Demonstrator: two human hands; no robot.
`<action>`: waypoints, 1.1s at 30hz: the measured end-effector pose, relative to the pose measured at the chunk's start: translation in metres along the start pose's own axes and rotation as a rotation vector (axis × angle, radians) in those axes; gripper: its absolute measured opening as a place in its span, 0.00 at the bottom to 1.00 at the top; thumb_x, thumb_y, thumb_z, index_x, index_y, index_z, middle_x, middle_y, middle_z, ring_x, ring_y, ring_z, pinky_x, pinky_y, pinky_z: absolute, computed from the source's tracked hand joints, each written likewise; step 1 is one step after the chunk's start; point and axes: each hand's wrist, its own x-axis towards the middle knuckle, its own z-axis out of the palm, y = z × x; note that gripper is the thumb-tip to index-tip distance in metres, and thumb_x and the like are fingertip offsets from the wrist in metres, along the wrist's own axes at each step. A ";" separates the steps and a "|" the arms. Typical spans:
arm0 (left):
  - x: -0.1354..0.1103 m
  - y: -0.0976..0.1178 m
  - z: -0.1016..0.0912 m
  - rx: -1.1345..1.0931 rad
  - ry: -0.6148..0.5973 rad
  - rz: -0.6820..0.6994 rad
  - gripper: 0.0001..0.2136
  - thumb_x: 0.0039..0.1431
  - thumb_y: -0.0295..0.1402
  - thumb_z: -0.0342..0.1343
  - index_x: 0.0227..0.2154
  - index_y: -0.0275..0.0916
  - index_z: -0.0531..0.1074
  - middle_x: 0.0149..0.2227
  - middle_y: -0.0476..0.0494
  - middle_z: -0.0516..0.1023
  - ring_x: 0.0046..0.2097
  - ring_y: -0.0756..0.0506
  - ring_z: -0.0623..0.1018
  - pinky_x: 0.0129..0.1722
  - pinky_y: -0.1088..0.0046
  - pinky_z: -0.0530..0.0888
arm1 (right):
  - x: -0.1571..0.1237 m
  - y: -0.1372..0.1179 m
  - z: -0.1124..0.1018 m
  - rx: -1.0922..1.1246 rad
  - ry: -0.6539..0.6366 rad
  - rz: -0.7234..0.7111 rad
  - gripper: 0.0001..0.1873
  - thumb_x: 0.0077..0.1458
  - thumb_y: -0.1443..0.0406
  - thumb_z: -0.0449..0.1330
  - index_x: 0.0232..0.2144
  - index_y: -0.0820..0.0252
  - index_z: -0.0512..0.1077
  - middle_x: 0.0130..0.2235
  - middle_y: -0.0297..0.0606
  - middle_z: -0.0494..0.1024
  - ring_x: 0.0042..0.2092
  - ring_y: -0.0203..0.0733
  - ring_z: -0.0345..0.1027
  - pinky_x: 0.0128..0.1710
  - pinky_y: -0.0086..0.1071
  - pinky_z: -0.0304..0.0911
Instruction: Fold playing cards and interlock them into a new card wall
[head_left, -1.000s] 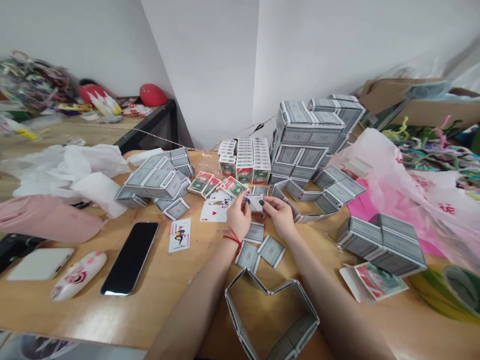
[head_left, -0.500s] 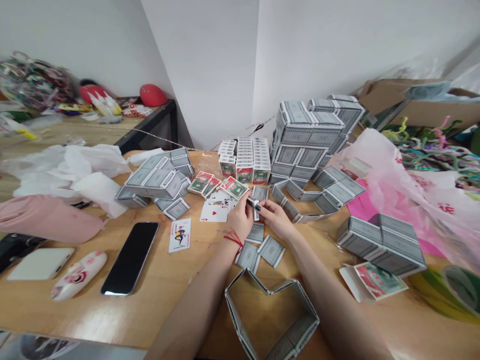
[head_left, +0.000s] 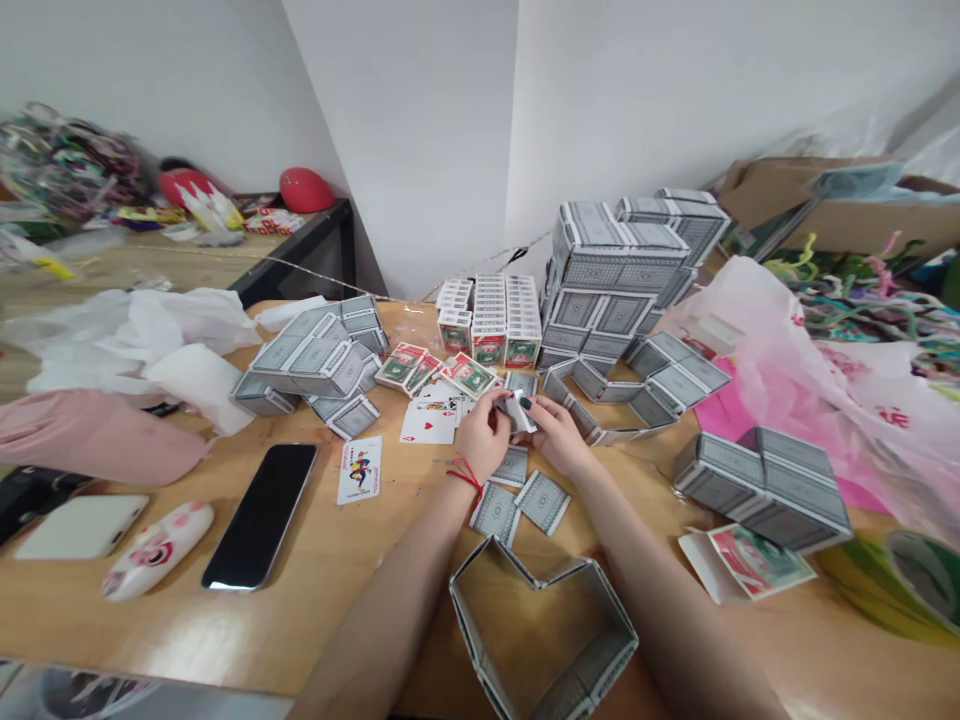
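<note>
Between my two hands is a playing card (head_left: 517,412), bent at its edge. My left hand (head_left: 484,432), with a red string at the wrist, pinches its left side. On the other side the fingers of my right hand (head_left: 553,432) close on it. Just below the hands lie folded grey-backed card pieces (head_left: 496,510), in a loose group. A heart-shaped frame (head_left: 471,640) made of folded cards stands between my forearms. Face-up cards (head_left: 429,424) are spread left of my left hand, and a joker card (head_left: 359,470) lies farther left.
Red-green card boxes (head_left: 489,350) stand in rows at the back. A tall stack of card blocks (head_left: 600,270) rises behind an open card frame (head_left: 600,435). More card blocks (head_left: 765,485) lie right, beside an opened card box (head_left: 757,565). A phone (head_left: 259,518) lies left.
My hands have drawn slightly apart, the right one moving a little to the right. The card between them now shows more of its pale surface.
</note>
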 end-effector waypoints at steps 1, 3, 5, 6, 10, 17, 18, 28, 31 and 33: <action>0.000 0.000 0.000 -0.006 -0.007 0.008 0.15 0.54 0.25 0.46 0.44 0.42 0.66 0.39 0.47 0.75 0.38 0.49 0.75 0.38 0.74 0.72 | 0.000 0.000 0.000 0.006 0.000 -0.005 0.12 0.42 0.59 0.64 0.26 0.60 0.67 0.24 0.30 0.67 0.25 0.32 0.62 0.25 0.30 0.64; 0.001 0.000 0.000 -0.027 -0.005 0.038 0.14 0.54 0.25 0.46 0.43 0.41 0.66 0.40 0.46 0.74 0.39 0.49 0.74 0.39 0.73 0.72 | 0.000 0.000 -0.001 0.004 -0.004 -0.010 0.12 0.42 0.59 0.63 0.26 0.60 0.67 0.24 0.29 0.67 0.24 0.31 0.62 0.24 0.29 0.64; 0.002 0.002 0.000 -0.047 0.027 0.094 0.13 0.54 0.25 0.46 0.42 0.40 0.67 0.42 0.45 0.73 0.42 0.49 0.74 0.42 0.71 0.72 | 0.000 0.001 -0.002 -0.012 -0.009 -0.007 0.12 0.43 0.58 0.63 0.27 0.60 0.67 0.23 0.29 0.67 0.23 0.31 0.61 0.22 0.28 0.62; 0.003 0.003 -0.001 -0.051 0.049 0.131 0.12 0.54 0.25 0.46 0.41 0.40 0.67 0.43 0.44 0.72 0.44 0.48 0.73 0.44 0.70 0.71 | 0.001 0.002 -0.002 -0.023 -0.013 -0.002 0.13 0.43 0.58 0.63 0.27 0.60 0.67 0.23 0.29 0.67 0.22 0.31 0.61 0.22 0.27 0.62; 0.004 0.008 -0.006 -0.019 0.090 0.260 0.11 0.57 0.27 0.45 0.42 0.40 0.68 0.44 0.42 0.72 0.48 0.48 0.70 0.49 0.67 0.68 | 0.001 0.003 -0.002 -0.067 -0.025 0.014 0.14 0.42 0.56 0.63 0.26 0.60 0.67 0.22 0.30 0.67 0.21 0.31 0.61 0.20 0.26 0.60; 0.004 0.007 -0.007 0.051 0.116 0.270 0.12 0.59 0.28 0.42 0.41 0.40 0.68 0.40 0.43 0.73 0.45 0.48 0.72 0.45 0.69 0.70 | 0.002 0.004 -0.002 -0.113 -0.025 0.034 0.16 0.41 0.55 0.63 0.25 0.61 0.68 0.21 0.31 0.68 0.22 0.32 0.61 0.18 0.25 0.58; 0.004 0.006 -0.006 0.057 0.127 0.267 0.12 0.59 0.28 0.42 0.41 0.40 0.68 0.40 0.43 0.74 0.44 0.49 0.72 0.45 0.70 0.70 | 0.003 0.004 -0.002 -0.112 -0.025 0.034 0.15 0.41 0.55 0.63 0.25 0.61 0.69 0.21 0.31 0.68 0.22 0.31 0.61 0.18 0.25 0.58; 0.002 0.007 -0.004 0.067 0.231 0.214 0.09 0.57 0.29 0.45 0.38 0.37 0.68 0.37 0.41 0.74 0.42 0.48 0.73 0.43 0.70 0.70 | 0.004 0.004 -0.002 -0.101 -0.022 0.009 0.16 0.42 0.54 0.62 0.25 0.62 0.69 0.20 0.31 0.68 0.20 0.31 0.60 0.19 0.26 0.58; 0.005 0.003 -0.004 0.022 0.295 0.124 0.08 0.57 0.30 0.46 0.37 0.37 0.68 0.36 0.42 0.75 0.39 0.49 0.74 0.40 0.71 0.71 | 0.005 0.005 -0.003 -0.089 -0.004 0.004 0.17 0.42 0.53 0.61 0.25 0.62 0.69 0.20 0.32 0.69 0.21 0.32 0.61 0.18 0.26 0.59; 0.007 0.001 -0.005 -0.012 0.347 0.056 0.08 0.56 0.31 0.47 0.36 0.37 0.68 0.35 0.42 0.75 0.36 0.49 0.74 0.37 0.73 0.71 | 0.004 0.005 -0.003 -0.089 -0.017 -0.003 0.17 0.42 0.53 0.61 0.25 0.62 0.69 0.21 0.34 0.70 0.22 0.34 0.63 0.19 0.27 0.59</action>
